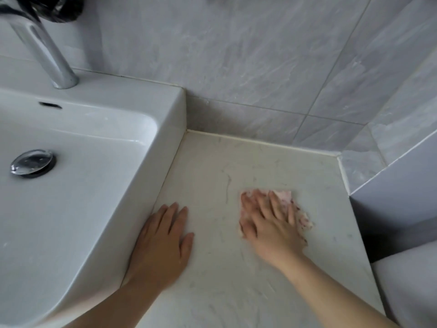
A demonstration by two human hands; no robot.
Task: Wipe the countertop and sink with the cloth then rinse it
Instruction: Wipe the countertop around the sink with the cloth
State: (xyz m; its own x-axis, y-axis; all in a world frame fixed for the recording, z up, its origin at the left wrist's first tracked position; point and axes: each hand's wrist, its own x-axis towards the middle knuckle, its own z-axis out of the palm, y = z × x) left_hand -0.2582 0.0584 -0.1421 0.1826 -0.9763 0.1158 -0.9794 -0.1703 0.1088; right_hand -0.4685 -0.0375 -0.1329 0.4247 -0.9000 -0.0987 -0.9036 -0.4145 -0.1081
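Your forearms are reaching in from 6 o'clock. Under your right hand (269, 223) the cloth (293, 207) is lying flat on the countertop (212, 166), fingers spread and pressing, not gripping, pointing to 11 o'clock. Your left hand (163, 240) is resting open and empty beside the sink (170, 110), which is lying at 9 o'clock.

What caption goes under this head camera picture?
Right hand presses a pink cloth flat on the countertop; left hand rests beside the sink.
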